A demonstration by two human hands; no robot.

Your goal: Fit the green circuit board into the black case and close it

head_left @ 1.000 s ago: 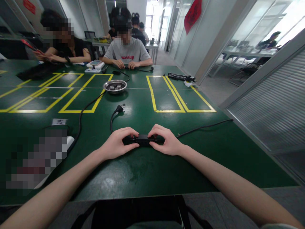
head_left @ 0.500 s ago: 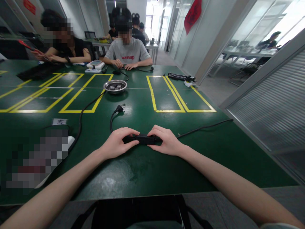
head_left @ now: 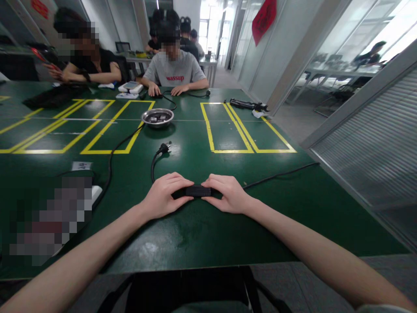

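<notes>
A small black box-shaped power adapter [head_left: 198, 191] lies between my hands on the green table, near its front edge. My left hand [head_left: 163, 195] is closed on the adapter's left end, thumb below and fingers above. At the opposite end, my right hand [head_left: 230, 194] pinches it the same way. Both ends of the adapter are partly hidden by fingers. From behind my left hand a black cord curves up to a plug [head_left: 163, 148] with its metal prongs showing. A thin black cable [head_left: 280, 177] runs from behind my right hand toward the right table edge.
A metal bowl [head_left: 157, 118] with metal parts sits beyond the plug. Yellow tape [head_left: 232, 151] marks rectangles on the table [head_left: 208, 243]. A blurred-out item lies at left beside a black cord. A folded tripod [head_left: 247, 105] is far right. Two people sit opposite.
My left hand has shifted slightly right, its fingertips farther along the adapter. My right hand stays nearly in place. Across the table, a co-worker's hand has moved left.
</notes>
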